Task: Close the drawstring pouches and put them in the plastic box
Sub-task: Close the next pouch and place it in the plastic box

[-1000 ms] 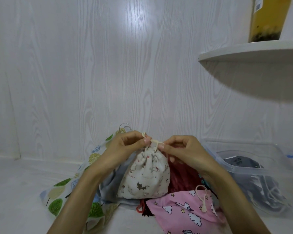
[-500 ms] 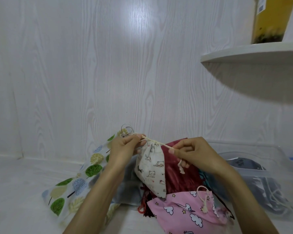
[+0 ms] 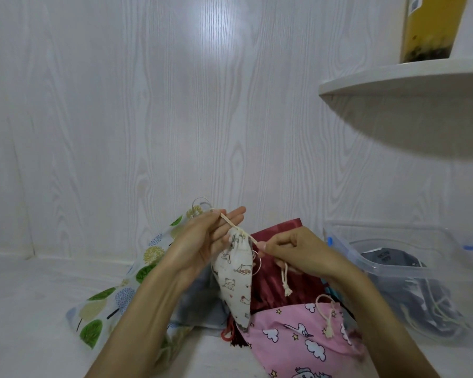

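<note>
Between my fingertips the cat-print pouch point(image 3: 235, 279) hung cinched, left hand point(image 3: 202, 241) and right hand point(image 3: 290, 255) each pinching its drawstring point(image 3: 231, 223) taut; next, I judged, it went rightward into the plastic box point(image 3: 347, 246).

Your left hand point(image 3: 202, 241) raised, palm inward, fingers point(image 3: 234, 218) mostly straight, your right hand point(image 3: 292, 252) lower, fingertips pinched, both forearms angled inward
</note>
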### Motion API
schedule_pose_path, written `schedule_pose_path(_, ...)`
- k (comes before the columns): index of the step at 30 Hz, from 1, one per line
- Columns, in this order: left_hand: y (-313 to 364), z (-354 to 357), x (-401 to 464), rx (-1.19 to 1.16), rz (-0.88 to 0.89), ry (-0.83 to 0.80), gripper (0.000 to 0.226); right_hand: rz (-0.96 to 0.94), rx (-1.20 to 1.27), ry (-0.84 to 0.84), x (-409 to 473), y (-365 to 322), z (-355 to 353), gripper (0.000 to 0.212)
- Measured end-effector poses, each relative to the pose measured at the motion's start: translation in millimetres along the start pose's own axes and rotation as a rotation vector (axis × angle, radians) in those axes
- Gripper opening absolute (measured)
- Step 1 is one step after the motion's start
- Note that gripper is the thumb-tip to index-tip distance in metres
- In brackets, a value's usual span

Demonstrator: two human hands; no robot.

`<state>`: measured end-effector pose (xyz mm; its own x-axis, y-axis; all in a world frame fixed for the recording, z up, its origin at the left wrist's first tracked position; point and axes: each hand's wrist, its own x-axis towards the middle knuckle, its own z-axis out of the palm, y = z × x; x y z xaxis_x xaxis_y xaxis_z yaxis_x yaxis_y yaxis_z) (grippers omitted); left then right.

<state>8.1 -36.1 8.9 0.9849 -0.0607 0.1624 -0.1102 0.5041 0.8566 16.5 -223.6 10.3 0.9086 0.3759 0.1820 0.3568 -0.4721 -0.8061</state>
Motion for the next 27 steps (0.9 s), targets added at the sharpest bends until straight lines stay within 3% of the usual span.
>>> schedule_pose_path(5,-5,-3,-2,0.600,0.017,0.010,0.019,0.097,-0.151,-0.059,-5,0,-10,0.037)
schedule_pose_path(7,-10,1,-3,0.607,0.048,-0.005,0.020,0.132,-0.201,-0.103,-7,-1,-14,0.031)
schedule_pose_path(10,-12,4,-3,0.693,0.050,-0.050,0.017,0.126,-0.125,-0.062,-11,-8,-24,0.037)
schedule_pose_path(14,-20,2,-2,0.942,-0.076,-0.289,0.024,0.074,0.031,0.071,-12,-11,-33,0.045)
schedule_pose_path(19,-25,11,-6,0.873,-0.131,-0.450,0.024,0.122,0.099,0.127,-4,-6,-25,0.055)
schedule_pose_path(24,-19,3,-1,0.746,-0.063,-0.286,0.025,0.139,0.095,0.194,-11,-5,-40,0.043)
schedule_pose_path(27,-18,3,-2,0.833,-0.094,-0.325,0.023,0.114,0.081,0.169,-13,-8,-39,0.039)
